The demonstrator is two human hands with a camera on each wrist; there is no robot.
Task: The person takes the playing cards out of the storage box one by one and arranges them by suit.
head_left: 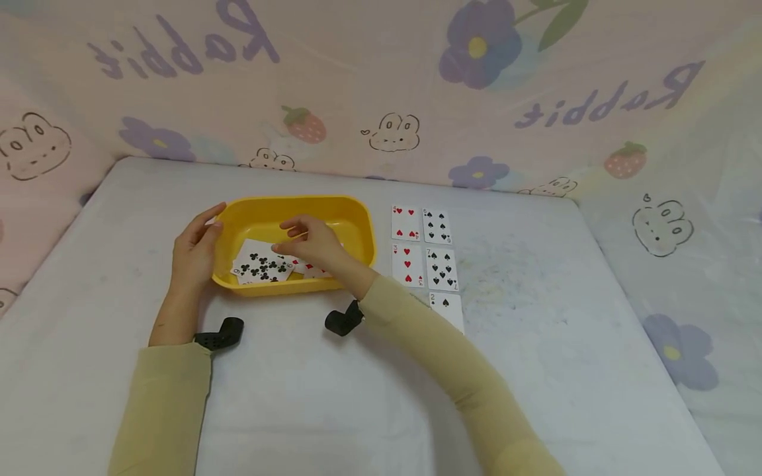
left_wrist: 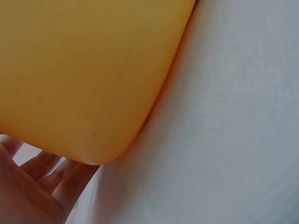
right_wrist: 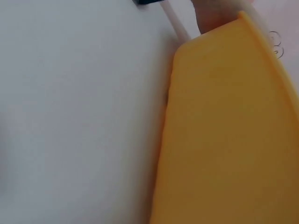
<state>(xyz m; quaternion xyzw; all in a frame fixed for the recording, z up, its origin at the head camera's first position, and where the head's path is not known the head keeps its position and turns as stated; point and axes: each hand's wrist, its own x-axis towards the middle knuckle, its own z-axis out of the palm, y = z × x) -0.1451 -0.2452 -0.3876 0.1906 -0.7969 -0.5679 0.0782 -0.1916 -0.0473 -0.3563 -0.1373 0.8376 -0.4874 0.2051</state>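
Observation:
A yellow plastic tray [head_left: 286, 289] stands on the white table with several playing cards in it. On top lies a clubs card [head_left: 262, 264], and beside it a red diamonds card [head_left: 309, 270] shows partly under my right arm. My left hand [head_left: 193, 248] rests against the tray's left end, thumb at the rim; in the left wrist view its fingers [left_wrist: 74, 184] touch the outer wall. Over the tray my right hand [head_left: 315, 244] hovers, thumb and forefinger apart above the clubs card. Only the tray's outside shows in the right wrist view.
Right of the tray lie a four of hearts [head_left: 406, 225], six of spades [head_left: 437, 227], three of hearts [head_left: 407, 266] and seven of spades [head_left: 441, 270]. Below them a two of spades [head_left: 448, 309] is partly covered by my right sleeve [head_left: 440, 350]. A patterned cloth [head_left: 357, 79] hangs behind.

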